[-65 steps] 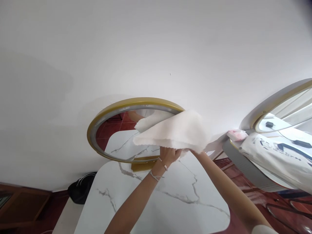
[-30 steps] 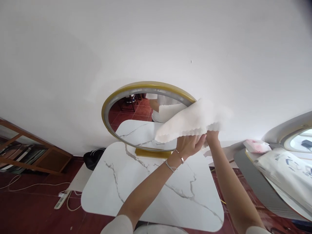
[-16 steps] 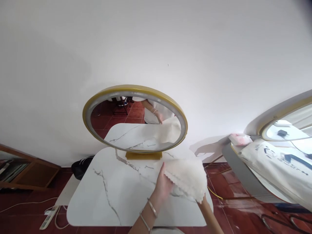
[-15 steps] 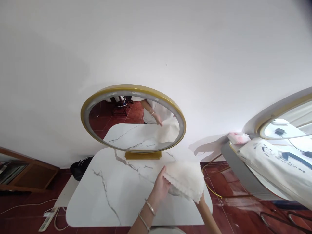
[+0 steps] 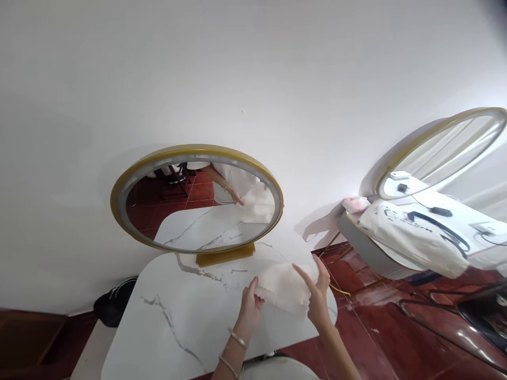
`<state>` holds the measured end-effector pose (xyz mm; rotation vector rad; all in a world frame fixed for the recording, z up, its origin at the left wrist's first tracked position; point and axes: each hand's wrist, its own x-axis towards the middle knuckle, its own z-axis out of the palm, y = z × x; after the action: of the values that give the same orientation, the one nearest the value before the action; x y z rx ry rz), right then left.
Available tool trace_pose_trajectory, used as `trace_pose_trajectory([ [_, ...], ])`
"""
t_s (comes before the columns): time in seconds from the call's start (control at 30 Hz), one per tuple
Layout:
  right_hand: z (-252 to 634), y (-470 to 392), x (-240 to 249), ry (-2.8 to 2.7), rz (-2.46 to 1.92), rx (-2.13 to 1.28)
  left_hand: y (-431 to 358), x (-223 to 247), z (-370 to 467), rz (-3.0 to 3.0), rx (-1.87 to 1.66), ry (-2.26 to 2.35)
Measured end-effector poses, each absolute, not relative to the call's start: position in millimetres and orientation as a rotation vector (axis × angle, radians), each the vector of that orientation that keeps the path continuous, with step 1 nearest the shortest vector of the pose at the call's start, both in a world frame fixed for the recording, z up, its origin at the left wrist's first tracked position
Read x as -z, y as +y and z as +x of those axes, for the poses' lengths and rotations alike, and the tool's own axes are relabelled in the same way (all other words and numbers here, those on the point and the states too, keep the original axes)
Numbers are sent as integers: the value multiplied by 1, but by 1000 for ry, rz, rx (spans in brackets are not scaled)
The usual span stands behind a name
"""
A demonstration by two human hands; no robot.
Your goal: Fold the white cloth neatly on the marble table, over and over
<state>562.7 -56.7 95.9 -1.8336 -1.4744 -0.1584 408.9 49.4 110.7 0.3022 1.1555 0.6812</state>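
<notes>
A soft white cloth (image 5: pixel 285 286) with a wavy edge hangs over the right part of the white marbled table (image 5: pixel 134 338). My left hand (image 5: pixel 249 306), with two bracelets on its wrist, pinches the cloth's left edge between thumb and fingers. At the cloth's right side is my right hand (image 5: pixel 318 301), thumb and forefinger spread apart and pointing up. Its other fingers are hard to make out. Behind the cloth stands an oval mirror (image 5: pixel 198 211) with a gold frame, reflecting an arm and the cloth.
On the right, a second table (image 5: pixel 358 243) carries a printed white cloth bag (image 5: pixel 412 237), a pink-and-white packet (image 5: pixel 355 204) and another gold-framed mirror (image 5: pixel 443 153). A black bag (image 5: pixel 114 303) lies left of my table. A pale seat (image 5: pixel 277 369) shows at the bottom edge.
My right hand has come up from below the cloth's right corner, and its thumb and forefinger now stand apart. The view has swung to the right. My left hand keeps its pinch.
</notes>
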Motion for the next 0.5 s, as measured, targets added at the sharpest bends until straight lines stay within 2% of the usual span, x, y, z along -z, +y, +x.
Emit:
trace_pose_trajectory([
  [0.07,553,-62,-108,-1549,-1717,122,53,-115,403,284,-665,1123],
  [0.17,537,-60,-125,-1536,-1569,-119,56,-115,389,402,-600,1116],
  [0.23,530,-54,-135,-1408,-1588,-236,57,-111,377,641,-619,1232],
  [0.33,525,-43,-150,-1226,-1694,-298,60,-115,359,1171,-863,1383],
  [0.4,522,-37,-160,-1172,-1729,-357,63,-126,352,1449,-970,1236],
  [0.5,517,-32,-169,-1163,-1677,-546,65,-149,354,1485,-726,822],
])
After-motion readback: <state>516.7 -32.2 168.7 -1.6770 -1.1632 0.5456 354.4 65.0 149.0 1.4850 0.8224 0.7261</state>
